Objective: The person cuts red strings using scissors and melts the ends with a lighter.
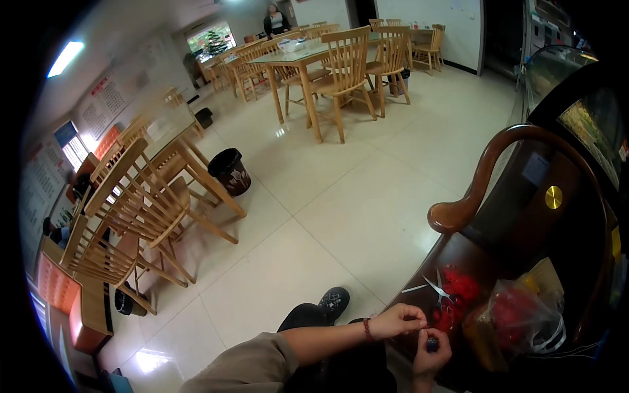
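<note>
My left hand [400, 321], with a red bead bracelet [367, 329] at the wrist, is closed in a pinch; what lies between thumb and forefinger is too small to make out. Just below it my right hand [432, 357] curls its fingers around a small dark object [432, 344] whose kind does not show. Close beside both hands, on the dark wooden bench [419, 259], lie open scissors [440, 292] against a red tangle [462, 285] that looks like yarn. A thin white stick [414, 288] rests left of the scissors.
Right of my hands sits a clear plastic bag [517, 311] with red material inside. The bench's curved armrest [452, 216] rises beyond. Across the tiled floor stand wooden chairs [137, 196], a glass-topped table [308, 52] and a dark bin [230, 171]. A person [275, 23] stands far back.
</note>
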`<state>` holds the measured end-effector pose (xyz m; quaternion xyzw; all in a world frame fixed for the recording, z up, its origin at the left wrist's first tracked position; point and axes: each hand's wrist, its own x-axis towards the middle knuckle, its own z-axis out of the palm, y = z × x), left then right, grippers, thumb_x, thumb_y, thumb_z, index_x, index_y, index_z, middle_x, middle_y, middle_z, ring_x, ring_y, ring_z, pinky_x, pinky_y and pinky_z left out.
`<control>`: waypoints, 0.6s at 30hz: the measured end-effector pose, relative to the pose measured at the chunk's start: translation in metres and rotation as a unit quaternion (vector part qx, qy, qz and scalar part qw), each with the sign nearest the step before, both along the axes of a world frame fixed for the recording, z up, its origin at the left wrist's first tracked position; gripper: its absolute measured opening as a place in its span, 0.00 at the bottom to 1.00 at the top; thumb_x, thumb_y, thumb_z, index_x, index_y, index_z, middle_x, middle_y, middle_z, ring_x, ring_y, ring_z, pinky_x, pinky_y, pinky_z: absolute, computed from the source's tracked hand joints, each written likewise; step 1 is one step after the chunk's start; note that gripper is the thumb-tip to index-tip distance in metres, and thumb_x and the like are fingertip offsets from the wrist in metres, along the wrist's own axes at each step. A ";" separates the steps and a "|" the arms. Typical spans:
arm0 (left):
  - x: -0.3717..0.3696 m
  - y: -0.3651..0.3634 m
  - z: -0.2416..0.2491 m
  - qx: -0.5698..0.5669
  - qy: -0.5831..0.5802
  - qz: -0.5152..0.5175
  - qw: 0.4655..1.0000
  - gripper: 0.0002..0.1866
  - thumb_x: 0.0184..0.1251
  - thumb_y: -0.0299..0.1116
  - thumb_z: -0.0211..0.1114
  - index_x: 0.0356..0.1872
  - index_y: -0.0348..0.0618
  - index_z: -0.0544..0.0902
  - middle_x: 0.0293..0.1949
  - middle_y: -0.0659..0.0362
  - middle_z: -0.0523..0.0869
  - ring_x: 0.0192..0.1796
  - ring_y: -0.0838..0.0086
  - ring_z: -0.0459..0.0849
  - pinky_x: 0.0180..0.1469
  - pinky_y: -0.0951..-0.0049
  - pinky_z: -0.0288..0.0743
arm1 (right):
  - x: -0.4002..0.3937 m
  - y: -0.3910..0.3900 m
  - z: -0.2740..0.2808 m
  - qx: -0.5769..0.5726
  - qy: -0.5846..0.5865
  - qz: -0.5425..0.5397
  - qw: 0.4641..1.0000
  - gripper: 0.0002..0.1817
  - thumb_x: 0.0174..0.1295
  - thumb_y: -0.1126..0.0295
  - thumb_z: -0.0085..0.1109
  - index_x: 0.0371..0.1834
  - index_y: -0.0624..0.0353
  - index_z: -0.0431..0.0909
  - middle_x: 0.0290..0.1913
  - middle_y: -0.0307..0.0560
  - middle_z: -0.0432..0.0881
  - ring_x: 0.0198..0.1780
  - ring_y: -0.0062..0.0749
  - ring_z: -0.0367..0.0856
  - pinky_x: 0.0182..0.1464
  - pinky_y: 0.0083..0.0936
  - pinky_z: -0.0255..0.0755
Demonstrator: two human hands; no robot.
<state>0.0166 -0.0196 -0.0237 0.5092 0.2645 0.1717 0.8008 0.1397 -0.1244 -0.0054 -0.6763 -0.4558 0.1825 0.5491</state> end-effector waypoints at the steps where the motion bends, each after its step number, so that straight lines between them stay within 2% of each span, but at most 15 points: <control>1: 0.000 -0.001 -0.002 -0.007 0.000 0.006 1.000 0.09 0.71 0.39 0.61 0.39 0.44 0.81 0.27 0.73 0.75 0.28 0.91 0.68 0.29 0.88 0.62 | -0.001 0.003 0.001 0.012 -0.014 -0.010 1.000 0.05 0.53 0.80 0.64 0.30 0.65 0.76 0.29 0.47 0.78 0.33 0.33 0.77 0.40 0.25 0.71; 6: 0.003 -0.002 -0.012 -0.017 -0.023 0.026 0.999 0.10 0.71 0.39 0.62 0.38 0.43 0.81 0.27 0.73 0.76 0.28 0.91 0.69 0.30 0.88 0.64 | 0.000 0.009 0.008 0.024 -0.038 -0.019 0.999 0.04 0.54 0.80 0.63 0.32 0.65 0.78 0.30 0.48 0.79 0.34 0.34 0.78 0.41 0.26 0.71; 11: -0.002 0.000 -0.006 0.020 0.011 0.009 1.000 0.09 0.70 0.37 0.63 0.39 0.42 0.83 0.30 0.71 0.80 0.31 0.90 0.72 0.34 0.87 0.67 | 0.004 0.009 0.004 0.020 -0.051 -0.008 0.998 0.04 0.53 0.80 0.63 0.31 0.65 0.79 0.31 0.49 0.80 0.34 0.37 0.79 0.42 0.27 0.72; 15: -0.001 0.001 -0.014 0.139 0.012 0.011 0.990 0.10 0.68 0.36 0.64 0.39 0.39 0.84 0.32 0.68 0.83 0.35 0.86 0.77 0.40 0.82 0.73 | 0.010 0.009 -0.001 0.024 -0.071 0.014 0.997 0.05 0.50 0.79 0.64 0.30 0.64 0.80 0.30 0.49 0.80 0.34 0.39 0.81 0.40 0.28 0.73; 18: -0.003 0.000 -0.012 0.170 0.022 0.006 0.985 0.09 0.67 0.33 0.64 0.39 0.38 0.84 0.33 0.64 0.84 0.38 0.81 0.80 0.44 0.78 0.74 | 0.013 0.005 -0.004 0.010 -0.080 0.022 0.996 0.05 0.48 0.79 0.64 0.30 0.63 0.80 0.30 0.50 0.81 0.33 0.41 0.81 0.39 0.30 0.73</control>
